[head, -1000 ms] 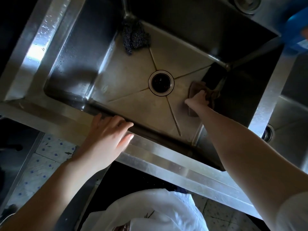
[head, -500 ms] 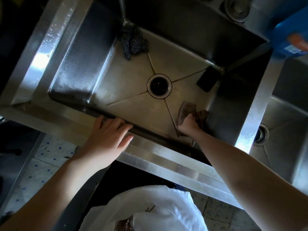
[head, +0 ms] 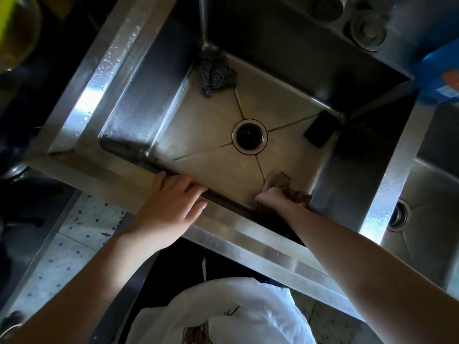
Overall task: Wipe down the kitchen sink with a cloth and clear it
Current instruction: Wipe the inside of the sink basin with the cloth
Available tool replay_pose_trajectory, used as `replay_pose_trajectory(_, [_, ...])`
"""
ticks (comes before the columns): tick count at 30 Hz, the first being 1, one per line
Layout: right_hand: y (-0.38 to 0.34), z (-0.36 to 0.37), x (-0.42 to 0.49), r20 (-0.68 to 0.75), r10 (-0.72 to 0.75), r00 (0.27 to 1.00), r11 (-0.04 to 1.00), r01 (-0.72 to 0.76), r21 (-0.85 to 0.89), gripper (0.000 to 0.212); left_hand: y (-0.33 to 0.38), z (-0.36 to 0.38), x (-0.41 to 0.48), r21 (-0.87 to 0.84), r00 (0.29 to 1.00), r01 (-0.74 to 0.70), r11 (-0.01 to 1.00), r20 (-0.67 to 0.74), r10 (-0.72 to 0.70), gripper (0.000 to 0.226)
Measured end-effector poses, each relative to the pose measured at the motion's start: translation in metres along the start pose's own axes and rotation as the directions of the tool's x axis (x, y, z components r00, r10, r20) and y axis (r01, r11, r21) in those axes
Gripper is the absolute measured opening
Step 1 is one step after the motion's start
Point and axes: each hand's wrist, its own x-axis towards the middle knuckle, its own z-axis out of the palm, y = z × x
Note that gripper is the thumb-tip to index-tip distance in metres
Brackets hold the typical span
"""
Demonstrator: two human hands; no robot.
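The right hand (head: 275,198) has dragged the cloth (head: 279,180) back from beside the dark pad (head: 320,129) into the near right corner of the sink (head: 248,234), where it now lies bunched under curled fingers against the front wall. The left hand (head: 173,202) rests flat on the front rim, fingers straight and a little spread. From that corner the floor runs off leftward along the front wall, with the pad nearer the right hand and the scourer (head: 216,72) diagonally opposite in the far left corner.

Brown cloth (head: 278,178) in right hand (head: 272,198) in sink (head: 211,135), left hand (head: 171,207) on rim (head: 236,227).
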Motion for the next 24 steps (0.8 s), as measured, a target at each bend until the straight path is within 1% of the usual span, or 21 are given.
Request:
replay_pose_trajectory(2, [-0.018,0.005,-0.005,0.02,-0.015,1.0,0.999,0.014,0.049,0.098,-0.004,-0.002,-0.001,0.001,1.0,0.016,1.0,-0.003,-0.016,0.043])
replay_pose_trajectory(3, [-0.029,0.008,-0.007,0.04,-0.033,0.999,0.997,0.03,0.071,0.102,-0.006,-0.004,-0.001,0.008,1.0,0.021,1.0,-0.004,-0.021,0.043])
replay_pose_trajectory(6, [-0.058,0.015,-0.015,0.087,-0.083,0.993,0.993,0.075,0.086,0.1,-0.012,-0.009,0.0,0.028,1.0,0.023,0.999,-0.016,-0.022,0.043])
replay_pose_trajectory(9, [-0.071,0.02,-0.018,0.069,-0.109,0.992,0.993,0.106,0.057,0.099,-0.02,-0.012,0.001,0.02,0.999,0.024,1.0,-0.034,-0.023,0.043])
replay_pose_trajectory(11, [-0.075,0.02,-0.016,0.03,-0.074,0.997,0.991,0.07,0.11,0.093,-0.026,-0.016,0.003,0.021,0.999,0.012,1.0,-0.041,-0.011,0.043])
replay_pose_trajectory(13, [-0.077,0.015,-0.014,0.06,0.024,0.998,0.955,-0.041,0.294,0.078,-0.031,-0.022,0.008,0.029,0.999,-0.015,0.999,-0.038,0.016,0.043])
replay_pose_trajectory(14, [-0.074,0.012,-0.014,0.087,0.054,0.995,0.932,-0.082,0.353,0.07,-0.033,-0.025,0.011,0.03,0.999,-0.032,0.999,-0.033,0.033,0.043])
replay_pose_trajectory(15, [-0.073,0.006,-0.014,0.085,0.058,0.995,0.928,-0.085,0.363,0.064,-0.036,-0.027,0.014,0.03,0.998,-0.048,0.998,-0.028,0.049,0.043])
replay_pose_trajectory(16, [-0.07,0.0,-0.012,0.066,0.032,0.997,0.939,-0.052,0.34,0.061,-0.039,-0.031,0.019,0.028,0.998,-0.06,0.998,-0.025,0.061,0.044])
replay_pose_trajectory(18, [-0.063,-0.014,-0.008,0.03,0.003,1.0,0.932,-0.013,0.363,0.055,-0.044,-0.039,0.028,0.016,0.997,-0.07,0.997,-0.024,0.071,0.045])
replay_pose_trajectory(20, [-0.056,-0.029,0.0,0.01,0.015,1.0,0.924,-0.017,0.382,0.052,-0.051,-0.047,0.038,0.017,0.995,-0.085,0.996,-0.043,0.085,0.046])
replay_pose_trajectory(22, [-0.052,-0.043,0.009,-0.027,0.047,0.999,0.908,-0.031,0.417,0.051,-0.058,-0.055,0.049,0.036,0.992,-0.099,0.994,-0.071,0.102,0.042])
replay_pose_trajectory(24, [-0.055,-0.054,0.019,-0.083,0.1,0.992,0.888,-0.051,0.458,0.061,-0.065,-0.062,0.06,0.043,0.989,-0.122,0.992,-0.083,0.125,0.042])
